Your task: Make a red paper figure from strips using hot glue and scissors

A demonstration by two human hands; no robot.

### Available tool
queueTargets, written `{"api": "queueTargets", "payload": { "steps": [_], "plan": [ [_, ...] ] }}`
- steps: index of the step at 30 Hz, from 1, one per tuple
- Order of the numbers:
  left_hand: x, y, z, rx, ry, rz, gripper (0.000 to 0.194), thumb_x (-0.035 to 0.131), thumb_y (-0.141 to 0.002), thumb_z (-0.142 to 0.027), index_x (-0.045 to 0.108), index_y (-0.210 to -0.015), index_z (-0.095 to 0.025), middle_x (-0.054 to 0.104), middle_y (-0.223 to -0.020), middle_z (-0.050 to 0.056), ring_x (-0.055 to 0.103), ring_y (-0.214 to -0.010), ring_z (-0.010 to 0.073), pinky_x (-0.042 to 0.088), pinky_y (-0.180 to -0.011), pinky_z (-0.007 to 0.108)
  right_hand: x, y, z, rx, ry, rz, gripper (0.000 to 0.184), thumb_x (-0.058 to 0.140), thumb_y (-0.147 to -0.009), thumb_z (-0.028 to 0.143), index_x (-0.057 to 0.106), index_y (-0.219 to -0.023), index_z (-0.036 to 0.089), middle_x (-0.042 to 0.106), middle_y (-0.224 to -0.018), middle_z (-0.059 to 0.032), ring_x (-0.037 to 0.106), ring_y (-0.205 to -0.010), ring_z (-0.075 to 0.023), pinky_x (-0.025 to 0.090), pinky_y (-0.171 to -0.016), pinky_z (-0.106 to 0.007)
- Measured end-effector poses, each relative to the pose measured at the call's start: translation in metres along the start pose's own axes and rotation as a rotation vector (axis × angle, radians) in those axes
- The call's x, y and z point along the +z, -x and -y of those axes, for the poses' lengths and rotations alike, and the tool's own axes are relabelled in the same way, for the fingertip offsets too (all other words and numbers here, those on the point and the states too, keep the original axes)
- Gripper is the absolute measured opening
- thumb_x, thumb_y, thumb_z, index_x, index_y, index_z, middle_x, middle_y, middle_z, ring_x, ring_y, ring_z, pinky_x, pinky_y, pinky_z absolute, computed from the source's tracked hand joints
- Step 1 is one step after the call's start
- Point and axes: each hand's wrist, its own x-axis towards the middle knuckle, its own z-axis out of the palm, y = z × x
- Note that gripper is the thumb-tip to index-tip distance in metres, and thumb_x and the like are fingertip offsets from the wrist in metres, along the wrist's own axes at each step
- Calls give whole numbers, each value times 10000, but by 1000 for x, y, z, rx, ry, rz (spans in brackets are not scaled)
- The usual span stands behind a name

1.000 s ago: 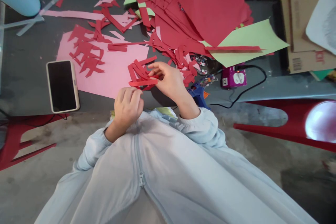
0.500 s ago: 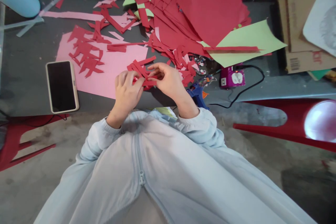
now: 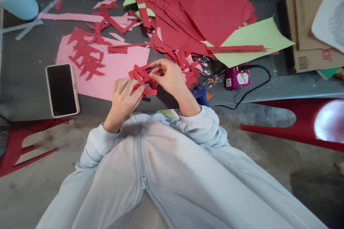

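Between my hands, near the front edge of the grey table, lie several crossed red paper strips [image 3: 141,73]. My left hand [image 3: 126,94] is closed, pinching the lower left end of these strips. From the right, my right hand [image 3: 169,77] has thumb and forefinger brought together on the upper right part of the strips. The fingers cover some of the paper. Under and to the left of the strips is a pink paper sheet [image 3: 94,89], with a group of red notched paper cutouts [image 3: 87,55] on it.
A phone [image 3: 61,91] lies at left. Red paper sheets [image 3: 215,10] and a green sheet [image 3: 249,43] are piled behind. A blue glue gun [image 3: 201,94], a purple box [image 3: 238,78] with a black cable and cardboard [image 3: 309,18] are at right. Red chairs [image 3: 301,128] flank me.
My left hand has shifted slightly left and down, and my right hand slightly up. The gap between them is wider and more of the red strips shows.
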Motion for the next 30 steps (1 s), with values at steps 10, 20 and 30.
{"api": "queueTargets", "payload": {
  "steps": [10,20,30],
  "plan": [
    [0,-3,-8,28,4,137,509,540,-928,-586,646,-1256,-212,640,-1343,150,527,-1269,341,344,-1081,546,2,-1,-3,-13,32,-13,223,656,-759,173,675,-980,200,746,-864,-11,692,-778,-170,558,-791,-338],
    [9,-2,-27,-100,-85,103,494,468,-989,-437,601,-1351,-127,658,-1307,199,560,-1247,338,376,-1058,492,2,4,2,-19,-96,41,252,680,-818,279,665,-1052,187,741,-889,-34,715,-815,-168,572,-808,-329],
    [9,-3,-27,-142,-86,48,454,472,-977,-392,616,-1329,-144,677,-1278,175,597,-1199,317,399,-1036,475,-21,14,8,-83,300,-24,71,692,-843,274,712,-866,209,711,-814,-48,672,-793,-224,539,-798,-391]
  ]
}}
